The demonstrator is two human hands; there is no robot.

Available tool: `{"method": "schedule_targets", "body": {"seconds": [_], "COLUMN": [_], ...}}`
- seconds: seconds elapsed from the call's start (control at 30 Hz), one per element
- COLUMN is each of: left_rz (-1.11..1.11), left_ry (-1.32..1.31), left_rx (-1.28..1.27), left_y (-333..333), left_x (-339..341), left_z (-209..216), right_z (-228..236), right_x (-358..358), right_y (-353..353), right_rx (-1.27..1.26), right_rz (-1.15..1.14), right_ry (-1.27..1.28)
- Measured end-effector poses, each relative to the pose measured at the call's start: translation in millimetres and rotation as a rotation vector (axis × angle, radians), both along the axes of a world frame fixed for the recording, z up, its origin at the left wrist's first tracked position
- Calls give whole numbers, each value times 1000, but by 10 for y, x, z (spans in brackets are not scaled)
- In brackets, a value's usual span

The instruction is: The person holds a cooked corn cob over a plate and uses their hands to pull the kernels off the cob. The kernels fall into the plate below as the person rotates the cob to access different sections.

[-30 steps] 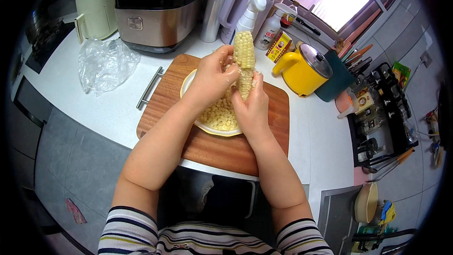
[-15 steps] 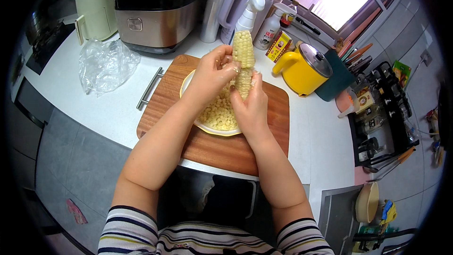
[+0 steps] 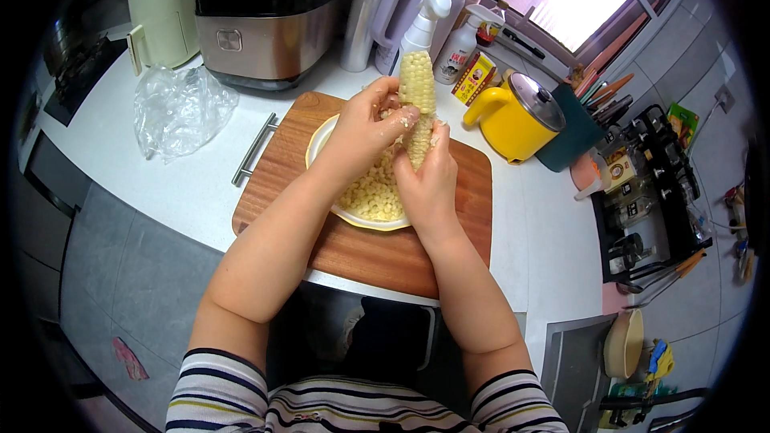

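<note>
A pale yellow corn cob (image 3: 417, 80) stands nearly upright above a plate. Its upper part is full of kernels, while the lower part looks stripped. My right hand (image 3: 429, 184) is wrapped round the stripped lower end. My left hand (image 3: 371, 122) is closed against the cob's left side at mid-height, its thumb pressing where the kernels begin; bits of corn stick to the fingers. Beneath both hands, the white plate (image 3: 318, 144) with a yellow edge holds a heap of loose kernels (image 3: 373, 195). It rests on a wooden cutting board (image 3: 361, 261) with a metal handle.
A crumpled clear plastic bag (image 3: 180, 112) lies left of the board. Behind stand a rice cooker (image 3: 265, 36), a white spray bottle (image 3: 421, 28) and a small yellow box (image 3: 475, 78). To the right are a yellow electric pot (image 3: 513, 124) and a sink (image 3: 573, 369).
The cob has tilted slightly and shifted a little to the right, along with my right hand. My left thumb has moved slightly across the cob.
</note>
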State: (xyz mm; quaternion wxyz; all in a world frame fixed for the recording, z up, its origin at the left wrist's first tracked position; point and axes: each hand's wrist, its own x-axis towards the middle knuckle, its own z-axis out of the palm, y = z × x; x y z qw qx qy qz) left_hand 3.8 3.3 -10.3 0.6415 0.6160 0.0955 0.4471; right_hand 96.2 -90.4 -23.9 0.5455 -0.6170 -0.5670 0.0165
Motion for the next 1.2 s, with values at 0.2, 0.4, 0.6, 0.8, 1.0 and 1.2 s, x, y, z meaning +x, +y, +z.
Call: {"method": "schedule_targets", "body": {"seconds": [0.2,0.4,0.6,0.8,1.0,1.2], "left_rz": [17,-43,-32,19,49,-59], "left_ry": [-25,-60,-19,34,-17,-35], "left_rx": [-42,-126,-91,-73,-125,-205], "left_y": [4,43,19,43,49,13], "left_x": [-58,-101,-90,-105,-42,-104], "left_z": [40,57,84,75,25,73], "right_z": [-48,-1,-35,-50,-39,-25], "right_x": [29,42,41,55,30,34], "right_y": [11,8,6,11,7,10], "right_rx": [-15,-64,-69,-85,-93,-78], "right_rz": [-43,115,14,-12,41,57], "right_ry": [-109,118,19,-51,36,108]}}
